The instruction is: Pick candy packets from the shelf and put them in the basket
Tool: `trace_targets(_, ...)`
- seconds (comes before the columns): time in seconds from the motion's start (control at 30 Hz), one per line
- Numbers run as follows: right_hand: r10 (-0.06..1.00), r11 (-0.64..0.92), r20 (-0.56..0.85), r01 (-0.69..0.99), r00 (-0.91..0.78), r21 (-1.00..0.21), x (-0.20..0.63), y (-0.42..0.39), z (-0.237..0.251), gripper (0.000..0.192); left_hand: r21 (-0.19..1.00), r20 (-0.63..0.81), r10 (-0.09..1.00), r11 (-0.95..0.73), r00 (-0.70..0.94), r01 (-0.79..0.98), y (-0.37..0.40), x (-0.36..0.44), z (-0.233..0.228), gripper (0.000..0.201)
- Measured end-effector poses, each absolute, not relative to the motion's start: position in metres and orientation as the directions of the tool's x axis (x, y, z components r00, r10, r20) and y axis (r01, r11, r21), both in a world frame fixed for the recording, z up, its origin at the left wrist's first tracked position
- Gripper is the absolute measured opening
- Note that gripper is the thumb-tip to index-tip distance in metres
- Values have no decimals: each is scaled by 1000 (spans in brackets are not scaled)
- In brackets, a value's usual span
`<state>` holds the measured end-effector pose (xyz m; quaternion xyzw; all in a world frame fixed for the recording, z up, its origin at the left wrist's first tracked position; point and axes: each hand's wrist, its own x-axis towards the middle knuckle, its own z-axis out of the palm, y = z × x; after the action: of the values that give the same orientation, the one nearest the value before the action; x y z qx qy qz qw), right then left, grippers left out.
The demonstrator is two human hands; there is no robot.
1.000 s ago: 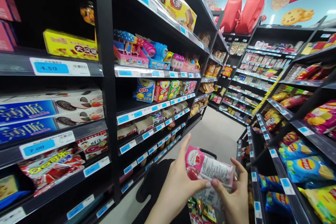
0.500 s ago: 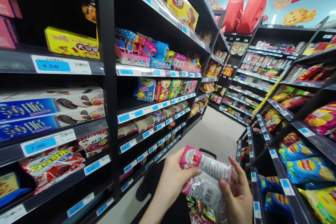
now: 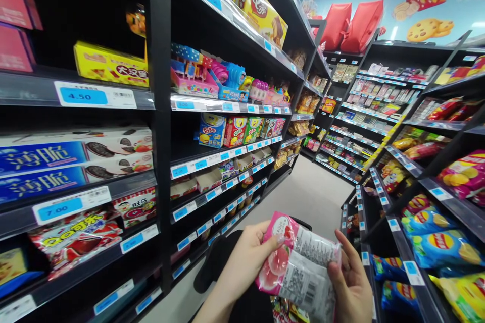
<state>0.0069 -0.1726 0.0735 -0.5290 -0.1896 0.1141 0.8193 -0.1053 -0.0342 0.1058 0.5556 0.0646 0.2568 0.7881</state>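
A pink and silver snack bag [image 3: 303, 267] is held up between both hands, its printed back with a barcode turned toward me. My left hand [image 3: 252, 257] is closed on the bag's left edge, thumb lying over the pink part with fruit pictures. On the other side, my right hand [image 3: 350, 280] grips the right edge, thumb on the front and fingers behind, one finger sticking up. Below the bag, partly hidden by it, lie colourful snack packets [image 3: 286, 310].
Dark shelves with yellow boxes [image 3: 261, 12], blue biscuit packs [image 3: 41, 156] and small cartons [image 3: 212, 128] line the left. Chip bags [image 3: 443, 247] fill the right-hand shelves. A grey floor aisle [image 3: 318, 181] runs to shelves at the back, with red bags [image 3: 361, 25] on top.
The bag has shifted slightly right, and its left half is more exposed, showing the fruit picture. My left thumb has moved up toward the top of the bag. Both hands still hold it.
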Motion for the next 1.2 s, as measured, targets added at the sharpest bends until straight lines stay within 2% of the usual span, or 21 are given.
trace_targets(0.17, 370, 459, 139, -52, 918, -887, 8, -173, 71, 87, 880, 193, 423, 326, 886, -347, -32, -105, 105, 25)
trace_targets(0.33, 431, 481, 161, -75, 888, -873, 10, -175, 66, 85, 838, 134, 502, 403, 854, -368, -29, -104, 101, 23)
trace_targets(0.53, 328, 445, 157, -6, 932, -895, 10, -171, 68, 83, 816, 190, 453, 420, 871, -397, -28, -105, 103, 37)
trace_targets(0.7, 319, 388, 175, 40, 932, -921, 12, -170, 66, 84, 854, 169, 444, 379, 880, -356, -25, -106, 103, 33)
trace_targets(0.77, 328, 400, 171, 27, 929, -916, 12, -170, 65, 84, 873, 137, 474, 357, 870, -333, -25, -105, 101, 30)
trace_targets(0.9, 370, 401, 196, 34, 908, -915, 10, -169, 64, 83, 862, 105, 608, 340, 787, -377, -26, -102, 97, 30)
trace_targets(1.0, 385, 384, 236, 77, 892, -920, 6, -169, 65, 80, 859, 96, 653, 327, 751, -394, -24, -101, 95, 32)
trace_targets(1.1, 313, 349, 286, 170, 906, -922, 1, -166, 67, 78, 910, 91, 675, 241, 732, -336, -22, -101, 95, 36)
trace_targets(1.13, 266, 318, 315, 226, 911, -921, 0, -165, 68, 77, 940, 106, 709, 157, 697, -303, -23, -101, 96, 34)
trace_targets(1.2, 145, 193, 392, 362, 909, -912, -2, -161, 68, 72, 975, 204, 813, -119, 546, -188, -28, -99, 97, 28)
